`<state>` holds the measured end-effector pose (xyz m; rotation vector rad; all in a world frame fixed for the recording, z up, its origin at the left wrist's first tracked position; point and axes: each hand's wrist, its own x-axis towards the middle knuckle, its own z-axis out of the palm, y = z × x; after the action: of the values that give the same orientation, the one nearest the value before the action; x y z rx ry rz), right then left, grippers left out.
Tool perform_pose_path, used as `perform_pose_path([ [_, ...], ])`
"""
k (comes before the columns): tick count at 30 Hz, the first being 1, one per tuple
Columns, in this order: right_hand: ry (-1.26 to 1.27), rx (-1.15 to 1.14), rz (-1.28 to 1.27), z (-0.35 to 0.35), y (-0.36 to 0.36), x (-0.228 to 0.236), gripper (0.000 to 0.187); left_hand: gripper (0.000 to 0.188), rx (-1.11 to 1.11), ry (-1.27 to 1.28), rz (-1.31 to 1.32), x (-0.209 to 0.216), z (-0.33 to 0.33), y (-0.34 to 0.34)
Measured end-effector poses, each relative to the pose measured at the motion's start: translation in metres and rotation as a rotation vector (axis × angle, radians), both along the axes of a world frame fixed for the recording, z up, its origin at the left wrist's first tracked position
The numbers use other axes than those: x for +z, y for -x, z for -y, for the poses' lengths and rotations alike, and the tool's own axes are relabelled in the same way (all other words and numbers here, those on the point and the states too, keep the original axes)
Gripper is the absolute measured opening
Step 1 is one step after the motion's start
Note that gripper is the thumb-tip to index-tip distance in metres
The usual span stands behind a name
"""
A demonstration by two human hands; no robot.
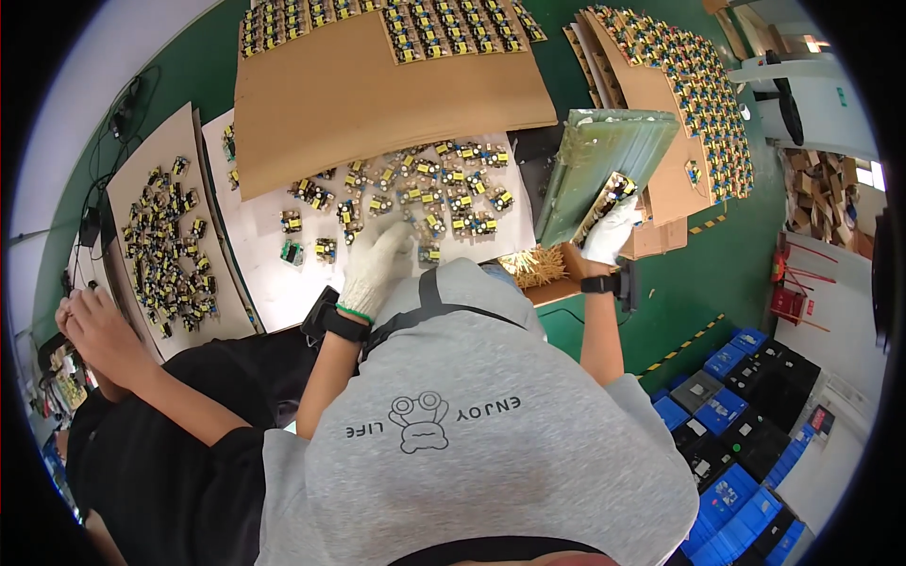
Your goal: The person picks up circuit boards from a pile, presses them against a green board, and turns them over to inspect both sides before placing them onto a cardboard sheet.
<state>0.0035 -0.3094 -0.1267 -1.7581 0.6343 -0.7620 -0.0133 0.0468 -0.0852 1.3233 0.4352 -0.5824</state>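
1. Two gloved hands at work from where I'm standing. Left hand (380, 253) is down at the near edge of the white sheet (307, 269), right among the loose circuit boards (461, 203). It's blurry, so I can't tell whether its fingers are apart or pinching something.
2. Right hand (612, 232) looks closed on a board strip (605, 207) with a yellow block on it, tilted against the green ridged panel (604, 156). If that grip slips on glove fabric, the strip could drop toward the open box (536, 267) of pale strips just below.
3. Loose boards lie close together, some touching, so a sleeve or a careless sweep could snag parts or bend leads, I reckon.
4. Off to the left, a co-worker's bare hands (97, 325) are up beside another heap of boards (170, 253). Can't see what they hold, if anything.
5. Farther out, a big cardboard sheet (377, 104) overhangs the loose boards. One bump might drag it across them.
6. Way at the back, neat rows of boards (453, 28) sit on cardboard; a hard knock could shuffle those.
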Motion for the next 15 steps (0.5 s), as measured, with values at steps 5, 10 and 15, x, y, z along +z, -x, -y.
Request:
perform_pose_path([
  [5,-0.699,0.324,-0.138,-0.013,0.010,0.080,0.038,0.044,0.137,0.118,-0.042,0.015,0.002,0.008],
  [10,-1.585,0.872,0.342,-0.057,0.001,0.133,0.034,0.045,0.162,0.158,-0.090,0.014,-0.005,0.014],
  [15,-1.698,1.164,0.311,-0.086,-0.002,0.155,0.036,0.045,0.205,0.119,-0.058,0.023,-0.007,0.020],
])
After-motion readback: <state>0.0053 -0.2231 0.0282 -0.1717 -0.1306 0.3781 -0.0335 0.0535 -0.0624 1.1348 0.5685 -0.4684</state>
